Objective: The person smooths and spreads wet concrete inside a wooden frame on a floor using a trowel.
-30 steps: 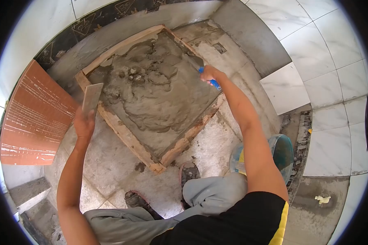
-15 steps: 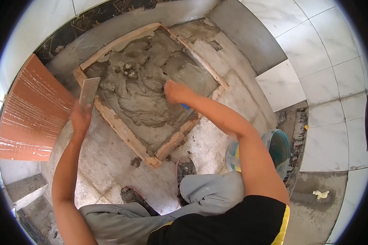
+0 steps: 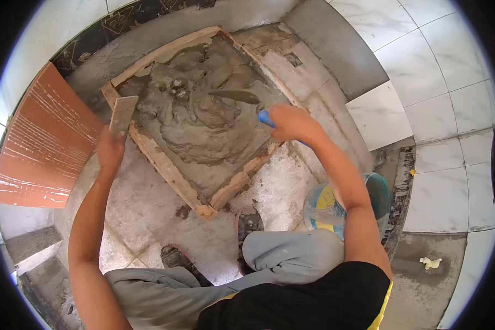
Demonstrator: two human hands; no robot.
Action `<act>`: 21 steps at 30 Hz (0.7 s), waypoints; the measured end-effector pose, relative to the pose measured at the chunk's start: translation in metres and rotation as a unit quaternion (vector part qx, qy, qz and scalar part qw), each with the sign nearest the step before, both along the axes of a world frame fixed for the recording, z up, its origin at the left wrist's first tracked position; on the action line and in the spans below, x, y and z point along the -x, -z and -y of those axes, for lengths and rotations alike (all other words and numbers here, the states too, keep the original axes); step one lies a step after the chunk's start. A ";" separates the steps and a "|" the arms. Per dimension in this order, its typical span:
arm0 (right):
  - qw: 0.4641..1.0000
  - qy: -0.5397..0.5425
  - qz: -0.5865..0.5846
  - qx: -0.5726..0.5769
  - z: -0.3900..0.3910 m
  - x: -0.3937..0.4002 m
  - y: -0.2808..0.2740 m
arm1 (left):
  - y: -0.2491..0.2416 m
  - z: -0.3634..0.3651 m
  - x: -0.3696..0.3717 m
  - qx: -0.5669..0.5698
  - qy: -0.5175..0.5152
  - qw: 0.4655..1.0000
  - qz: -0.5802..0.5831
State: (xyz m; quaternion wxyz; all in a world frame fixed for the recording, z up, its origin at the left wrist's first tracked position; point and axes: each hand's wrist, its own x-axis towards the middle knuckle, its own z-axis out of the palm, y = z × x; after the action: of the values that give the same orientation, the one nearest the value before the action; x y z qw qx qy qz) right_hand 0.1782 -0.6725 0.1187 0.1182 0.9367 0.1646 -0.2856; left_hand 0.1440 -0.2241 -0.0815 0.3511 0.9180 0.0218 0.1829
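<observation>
My right hand (image 3: 292, 122) is closed around the blue handle of a trowel (image 3: 237, 97), its pointed blade lying over the wet mortar (image 3: 209, 129). That mortar spreads thick and swirled inside a square wooden frame (image 3: 162, 168) on the floor, with a lumpy patch near its upper left. At the frame's left corner my left hand (image 3: 111, 146) grips a flat, greyish rectangular strip (image 3: 123, 114) and holds it upright.
A reddish-brown tile (image 3: 44, 143) leans at the left. Near my right knee stands a clear bucket (image 3: 377, 206) with a yellow label. A loose white tile (image 3: 379, 116) rests against the right wall, and a small pipe fitting (image 3: 430, 263) lies lower right.
My right hand has moved right and slightly up with the trowel, so its blade now shows over the mortar. My left hand still holds the strip, almost unmoved.
</observation>
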 end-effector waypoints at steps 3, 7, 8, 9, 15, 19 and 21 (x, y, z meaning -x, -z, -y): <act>0.990 0.096 0.082 -0.064 0.025 -0.010 0.026 | 0.000 0.000 0.001 -0.012 -0.023 1.000 -0.013; 0.960 0.209 0.160 -0.099 0.049 -0.069 0.081 | -0.005 0.006 0.000 -0.006 -0.026 1.000 0.000; 0.958 0.233 0.134 -0.104 0.050 -0.078 0.088 | -0.004 0.005 0.001 -0.010 -0.024 1.000 0.012; 0.957 0.235 0.135 -0.108 0.053 -0.084 0.097 | -0.002 0.005 0.002 -0.014 -0.024 0.999 0.023; 0.950 0.256 0.144 -0.111 0.061 -0.127 0.126 | 0.004 0.001 -0.001 0.055 -0.005 0.998 0.012; 0.965 0.240 0.065 -0.078 0.058 -0.152 0.099 | 0.002 0.003 -0.001 0.042 -0.014 0.999 0.013; 0.958 0.258 0.092 -0.081 0.055 -0.168 0.094 | -0.003 0.006 0.000 0.024 -0.019 0.999 0.022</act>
State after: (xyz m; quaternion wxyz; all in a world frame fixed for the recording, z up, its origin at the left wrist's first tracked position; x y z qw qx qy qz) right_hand 0.3457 -0.7277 0.0247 -0.0208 0.9760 -0.0716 -0.2045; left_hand 0.1440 -0.2302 -0.0781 0.3701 0.9045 0.0359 0.2089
